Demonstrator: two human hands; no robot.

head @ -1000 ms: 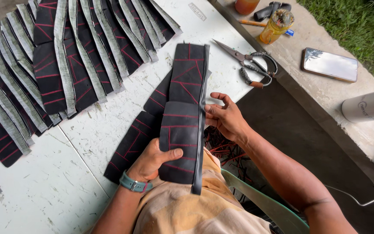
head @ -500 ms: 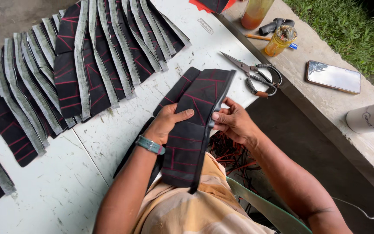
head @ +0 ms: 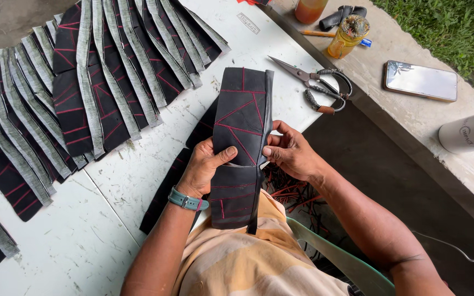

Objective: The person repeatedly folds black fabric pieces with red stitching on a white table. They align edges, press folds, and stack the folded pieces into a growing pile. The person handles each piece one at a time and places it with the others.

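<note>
Already many stitched pieces [head: 100, 93] lie at ten o'clock; left hand [head: 204, 167] and right hand [head: 292, 151] grip one black panel [head: 242, 142].

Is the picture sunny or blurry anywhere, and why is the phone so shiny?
Head view: soft, even daylight, with no hard shadows on the white table; the phone screen mirrors the bright sky, so it glares pale; the black panel in the left hand and right hand is sharp, red stitching clear; straight edges bend slightly near the frame's corners, a wide lens effect.
</note>
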